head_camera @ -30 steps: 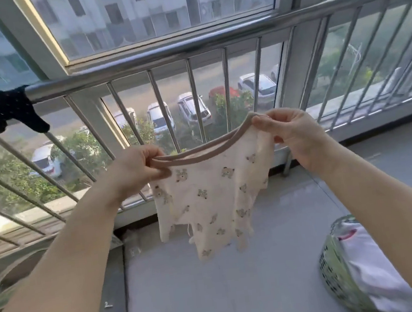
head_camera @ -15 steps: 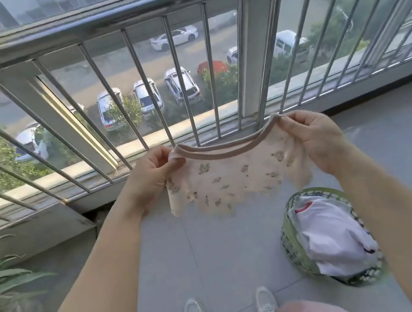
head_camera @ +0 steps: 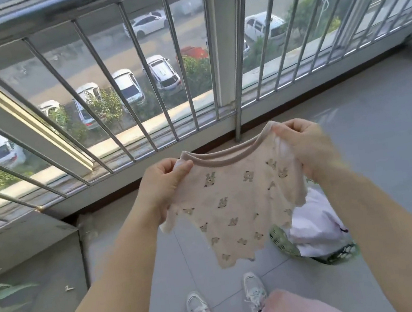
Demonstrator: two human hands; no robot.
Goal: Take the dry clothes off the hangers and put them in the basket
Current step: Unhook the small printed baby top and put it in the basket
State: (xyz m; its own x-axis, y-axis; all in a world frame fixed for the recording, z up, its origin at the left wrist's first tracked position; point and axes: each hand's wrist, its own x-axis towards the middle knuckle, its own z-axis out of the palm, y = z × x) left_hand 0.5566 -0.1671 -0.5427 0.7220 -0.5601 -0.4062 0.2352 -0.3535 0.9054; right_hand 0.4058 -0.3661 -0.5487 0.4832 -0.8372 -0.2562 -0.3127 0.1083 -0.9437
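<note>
A metal railing (head_camera: 138, 91) with slanted bars is seen across the far side of the balcony, with parked cars (head_camera: 127, 86) visible on the street below. A grey tiled floor (head_camera: 380, 138) fills the near ground. A small cream shirt (head_camera: 235, 204) printed with little bears is held spread out in the air at the centre, above the floor and partly in front of the basket. Its left shoulder is gripped by the left hand (head_camera: 163, 185), fingers curled over the collar edge, and its right shoulder is pinched by the right hand (head_camera: 306, 148). A green basket (head_camera: 283, 242) is placed on the floor to the right, with white clothing (head_camera: 316, 225) lying in it. White sneakers (head_camera: 254, 293) are seen at the near edge, and plant leaves (head_camera: 0, 290) at the near left.
</note>
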